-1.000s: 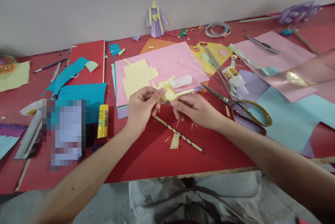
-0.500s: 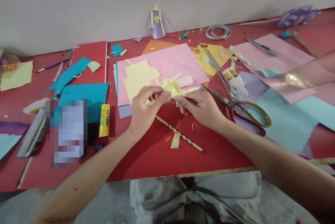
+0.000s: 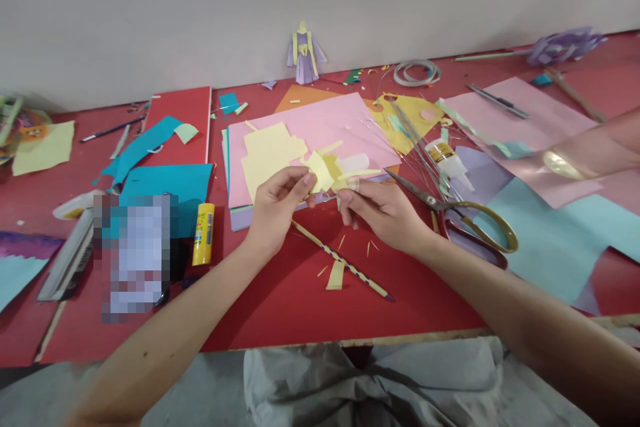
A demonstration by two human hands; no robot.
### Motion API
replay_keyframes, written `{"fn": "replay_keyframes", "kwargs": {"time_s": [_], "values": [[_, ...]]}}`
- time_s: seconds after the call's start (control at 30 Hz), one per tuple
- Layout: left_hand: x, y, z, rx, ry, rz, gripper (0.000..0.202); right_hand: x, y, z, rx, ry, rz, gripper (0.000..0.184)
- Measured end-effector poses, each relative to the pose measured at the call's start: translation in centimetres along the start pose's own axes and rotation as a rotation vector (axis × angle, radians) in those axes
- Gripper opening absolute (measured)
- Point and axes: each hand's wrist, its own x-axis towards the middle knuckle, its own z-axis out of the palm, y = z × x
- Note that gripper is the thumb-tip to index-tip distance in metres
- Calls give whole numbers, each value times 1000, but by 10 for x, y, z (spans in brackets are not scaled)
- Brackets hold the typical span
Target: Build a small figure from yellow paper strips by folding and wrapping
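Both my hands meet over the red table (image 3: pixel 280 307) and pinch a small folded yellow paper piece (image 3: pixel 326 171). My left hand (image 3: pixel 276 207) grips its left side with thumb and fingers closed. My right hand (image 3: pixel 383 210) pinches its right side, where thin yellow strips stick out. Just behind the piece lie a cut yellow sheet (image 3: pixel 267 154) on pink paper (image 3: pixel 320 124) and a small clear tube (image 3: pixel 359 162). A striped pencil (image 3: pixel 340 259) lies on the table under my hands.
Large scissors (image 3: pixel 457 217) and a glue bottle (image 3: pixel 447 157) lie to the right, a yellow glue stick (image 3: pixel 203 234) to the left. Another person's arm with a gold bangle (image 3: pixel 563 164) reaches in at right. A purple paper doll (image 3: pixel 305 52) stands against the wall. Coloured sheets cover much of the table.
Both hands have lifted the yellow piece slightly and turned it between the fingers. The camera has tilted, so everything sits lower in the picture.
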Motion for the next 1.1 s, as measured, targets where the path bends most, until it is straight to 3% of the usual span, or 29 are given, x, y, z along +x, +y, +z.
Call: {"fn": "replay_keyframes", "kwargs": {"time_s": [0.13,0.3,0.4,0.5,0.57,0.67,0.77,0.9,1.0,1.1], "values": [[-2,3,0,-10,-57,17,13,4,6,-1,150,76,101,31],[-10,7,1,-71,-243,35,15,11,15,-7,379,258,198,21],[-11,7,3,-46,-165,36,17,10,14,-9,242,268,182,25],[-7,5,4,-39,3,28,15,4,10,-7,7,161,105,29],[-4,4,3,-56,48,-5,15,1,8,-4,-105,78,21,30],[-2,6,3,-73,20,-37,17,0,6,-1,-170,29,-93,29],[-4,9,4,-91,-59,-52,15,2,9,-1,-178,74,-107,32],[-7,8,6,-85,-128,-96,14,5,11,-2,-163,161,-21,27],[-4,4,4,-70,-95,-74,13,5,11,-1,-117,194,76,25],[-2,2,1,-50,-64,-22,13,5,12,1,85,220,106,20]]}}
